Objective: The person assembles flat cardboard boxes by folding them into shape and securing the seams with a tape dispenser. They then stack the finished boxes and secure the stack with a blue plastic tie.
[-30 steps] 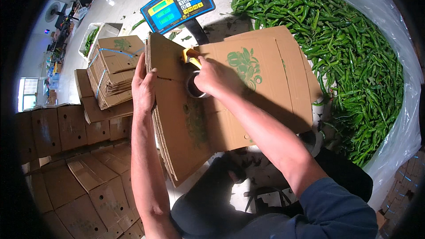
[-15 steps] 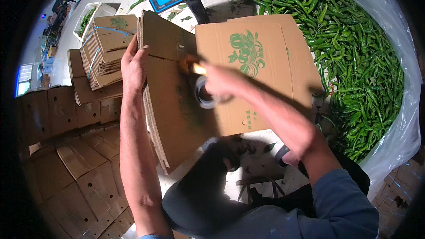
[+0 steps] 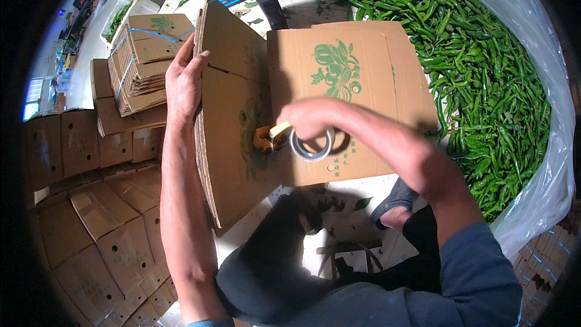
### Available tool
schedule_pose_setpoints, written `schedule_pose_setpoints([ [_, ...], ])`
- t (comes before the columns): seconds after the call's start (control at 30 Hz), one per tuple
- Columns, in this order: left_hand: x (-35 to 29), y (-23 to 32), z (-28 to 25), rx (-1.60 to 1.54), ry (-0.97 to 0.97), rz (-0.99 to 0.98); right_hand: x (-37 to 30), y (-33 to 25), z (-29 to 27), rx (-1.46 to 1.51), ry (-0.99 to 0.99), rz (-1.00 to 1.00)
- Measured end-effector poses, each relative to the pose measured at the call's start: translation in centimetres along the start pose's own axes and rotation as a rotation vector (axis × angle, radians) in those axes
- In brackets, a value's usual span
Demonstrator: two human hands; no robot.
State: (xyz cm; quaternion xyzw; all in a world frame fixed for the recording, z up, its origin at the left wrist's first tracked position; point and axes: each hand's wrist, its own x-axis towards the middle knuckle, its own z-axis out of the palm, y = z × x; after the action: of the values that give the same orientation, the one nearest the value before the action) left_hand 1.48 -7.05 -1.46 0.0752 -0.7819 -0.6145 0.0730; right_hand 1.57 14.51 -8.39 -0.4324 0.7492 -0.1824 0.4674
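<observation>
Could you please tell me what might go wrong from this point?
The left grip holds only the outer edge of the raised left cardboard, so that side might slip or swing inward.

The tape dispenser in the right grip is close to the fold, so it could catch on the cardboard.

The printed right panel lies beside loose green peppers, so a shift might nudge some.
</observation>
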Motion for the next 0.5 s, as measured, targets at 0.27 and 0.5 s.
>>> schedule_pose_setpoints([
  [0.27, 0.6, -0.4, -0.1, 0.032, -0.006, -0.076, 6.4, 0.5, -2.3, -0.393, -0.335, -0.148],
  [0.5, 0.3, -0.6, 1.6, -0.016, -0.017, -0.016, 2.7, -2.1, 6.7, -0.322, -0.439, -0.212],
])
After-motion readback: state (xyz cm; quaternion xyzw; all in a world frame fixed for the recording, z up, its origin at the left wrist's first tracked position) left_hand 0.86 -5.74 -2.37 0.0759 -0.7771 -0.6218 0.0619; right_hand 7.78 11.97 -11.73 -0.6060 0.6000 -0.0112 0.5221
